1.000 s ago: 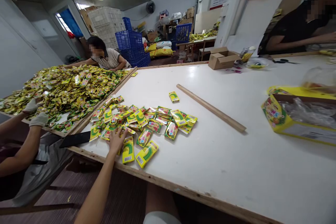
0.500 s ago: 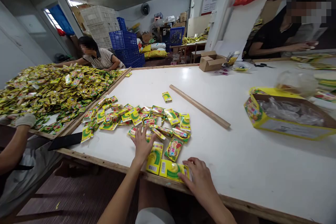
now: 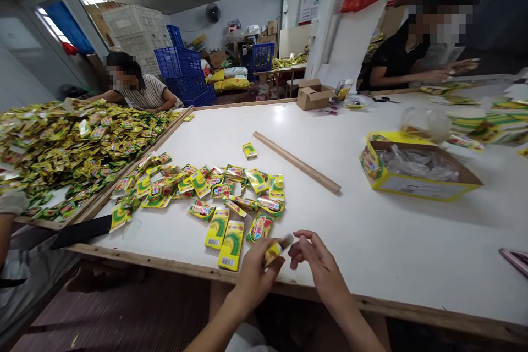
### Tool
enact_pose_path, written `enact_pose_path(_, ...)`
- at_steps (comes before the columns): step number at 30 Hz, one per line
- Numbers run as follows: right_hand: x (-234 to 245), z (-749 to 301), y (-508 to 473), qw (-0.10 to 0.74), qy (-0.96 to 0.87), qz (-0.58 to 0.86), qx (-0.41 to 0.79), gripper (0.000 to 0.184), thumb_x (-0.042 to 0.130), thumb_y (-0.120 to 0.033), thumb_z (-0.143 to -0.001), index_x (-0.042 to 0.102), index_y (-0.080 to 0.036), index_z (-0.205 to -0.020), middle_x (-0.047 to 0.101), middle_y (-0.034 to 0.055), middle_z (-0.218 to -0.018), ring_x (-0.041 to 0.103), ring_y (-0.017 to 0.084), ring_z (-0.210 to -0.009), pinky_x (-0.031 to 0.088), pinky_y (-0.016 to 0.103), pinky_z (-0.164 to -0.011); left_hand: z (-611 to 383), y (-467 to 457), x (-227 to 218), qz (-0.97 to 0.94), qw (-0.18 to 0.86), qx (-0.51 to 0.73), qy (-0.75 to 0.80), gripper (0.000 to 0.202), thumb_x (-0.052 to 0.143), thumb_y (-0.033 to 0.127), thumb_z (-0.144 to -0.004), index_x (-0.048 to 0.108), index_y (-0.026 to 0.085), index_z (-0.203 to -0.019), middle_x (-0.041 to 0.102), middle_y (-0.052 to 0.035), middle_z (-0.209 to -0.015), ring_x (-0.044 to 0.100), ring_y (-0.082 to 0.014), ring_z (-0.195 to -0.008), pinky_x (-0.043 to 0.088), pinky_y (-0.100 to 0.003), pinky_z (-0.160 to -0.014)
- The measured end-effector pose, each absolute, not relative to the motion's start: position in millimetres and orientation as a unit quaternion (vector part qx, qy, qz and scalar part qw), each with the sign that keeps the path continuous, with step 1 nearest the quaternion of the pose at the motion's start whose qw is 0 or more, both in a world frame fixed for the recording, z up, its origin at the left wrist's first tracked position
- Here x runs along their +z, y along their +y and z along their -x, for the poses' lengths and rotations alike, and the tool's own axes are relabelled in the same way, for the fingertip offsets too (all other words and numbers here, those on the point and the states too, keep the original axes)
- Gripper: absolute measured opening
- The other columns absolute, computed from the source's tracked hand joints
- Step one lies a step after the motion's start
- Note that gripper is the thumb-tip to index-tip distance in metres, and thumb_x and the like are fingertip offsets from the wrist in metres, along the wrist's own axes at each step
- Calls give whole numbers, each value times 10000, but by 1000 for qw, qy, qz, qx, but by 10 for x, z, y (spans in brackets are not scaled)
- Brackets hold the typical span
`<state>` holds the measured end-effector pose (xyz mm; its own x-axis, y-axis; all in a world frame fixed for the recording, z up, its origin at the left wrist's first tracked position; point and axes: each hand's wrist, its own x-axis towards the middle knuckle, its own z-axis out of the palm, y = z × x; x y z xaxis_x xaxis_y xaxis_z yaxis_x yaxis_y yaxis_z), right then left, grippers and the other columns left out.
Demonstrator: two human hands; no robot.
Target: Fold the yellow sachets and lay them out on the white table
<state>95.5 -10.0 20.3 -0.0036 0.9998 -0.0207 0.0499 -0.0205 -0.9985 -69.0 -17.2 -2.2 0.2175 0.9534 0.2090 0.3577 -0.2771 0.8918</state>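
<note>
My left hand (image 3: 254,268) is closed around a small yellow packet (image 3: 274,251), held up at the near edge of the white table (image 3: 371,242). My right hand (image 3: 317,261) hovers just right of the packet with its fingers curled and slightly apart, fingertips close to the packet's end; nothing shows inside it. Just beyond my hands lie several yellow-green packets (image 3: 225,187) scattered over the table, two of them (image 3: 231,236) nearest the edge with barcodes showing.
A huge heap of the same packets (image 3: 70,137) fills the left table, where a gloved hand (image 3: 12,202) and a seated person (image 3: 136,88) work. A wooden stick (image 3: 297,161), an open yellow box (image 3: 416,173) and a cardboard box (image 3: 313,96) sit farther back. Another person (image 3: 412,49) sits at the far right.
My left hand left the pile and now grips a packet lifted off the table edge. My right hand came up from the packets at the edge to beside it. The view swung right.
</note>
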Motion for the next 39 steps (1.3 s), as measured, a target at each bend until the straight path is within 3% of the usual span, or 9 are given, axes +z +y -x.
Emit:
enact_pose_path(4, -7, -1066, -148, 530, -525, 524, 411, 423, 640, -522, -801, 512, -214, -1061, 633, 91, -1014, 632, 231, -875, 519, 349, -777, 486, -98, -104, -551, 558, 450, 427, 413, 601, 429, -849, 552, 185, -1179, 635, -89, -1122, 580, -257, -1054, 468, -387, -922)
enact_pose_path(7, -182, -1112, -157, 526, -531, 529, 402, 368, 649, -473, -807, 501, -216, -1026, 643, 84, -980, 641, 229, -854, 531, 337, -740, 421, -92, -171, -510, 612, 467, 385, 553, 669, 416, -803, 429, 216, -1259, 621, -78, -1115, 598, -234, -1024, 473, -380, -907)
enact_pose_path(10, -234, -1154, -136, 505, -554, 531, 395, 338, 607, -435, -840, 502, -213, -1072, 648, 69, -946, 637, 219, -842, 527, 330, -750, 431, -99, -200, -496, 602, 492, 386, 622, 644, 381, -833, 273, 268, -1320, 596, -64, -1076, 623, -198, -947, 501, -341, -825)
enact_pose_path(15, -187, -1229, -49, 446, -610, 498, 426, 291, 533, -420, -879, 593, -213, -1075, 651, 71, -1042, 630, 223, -915, 512, 326, -810, 498, -34, -197, -530, 600, 455, 391, 487, 617, 367, -844, 368, 272, -1252, 592, -33, -985, 616, -156, -822, 497, -277, -718)
enact_pose_path(20, -198, -1238, 72, 458, -604, 500, 418, 267, 557, -450, -877, 643, -198, -898, 668, 49, -901, 623, 218, -847, 493, 303, -774, 539, 54, -194, -536, 596, 446, 399, 415, 629, 330, -835, 425, 259, -1188, 593, -11, -962, 584, -105, -688, 466, -227, -619)
enact_pose_path(24, -257, -1161, 139, 483, -584, 490, 430, 308, 590, -486, -855, 638, -182, -843, 664, 58, -859, 623, 216, -820, 499, 298, -753, 572, 112, -214, -552, 594, 423, 404, 273, 649, 323, -816, 515, 207, -1024, 606, -12, -869, 607, -141, -740, 485, -248, -651)
enact_pose_path(29, -294, -1096, 146, 510, -557, 487, 439, 446, 597, -470, -852, 546, -188, -1193, 666, 62, -916, 639, 209, -847, 519, 302, -750, 562, 125, -221, -551, 551, 491, 391, 316, 685, 267, -782, 509, 209, -1037, 598, -47, -1015, 611, -195, -964, 493, -336, -869)
enact_pose_path(32, -268, -1108, 118, 488, -582, 483, 435, 345, 591, -479, -854, 657, -186, -1023, 675, 75, -961, 637, 226, -898, 512, 324, -806, 548, 112, -185, -550, 538, 504, 393, 371, 669, 265, -797, 494, 215, -1120, 617, -59, -1035, 613, -205, -989, 484, -357, -896)
enact_pose_path(39, -165, -1056, 77, 481, -587, 498, 419, 394, 590, -562, -836, 674, -179, -883, 674, 92, -960, 626, 237, -878, 516, 333, -791, 545, 147, -78, -583, 477, 474, 456, 174, 621, 331, -830, 655, 165, -867, 654, -49, -829, 605, -182, -786, 485, -289, -727)
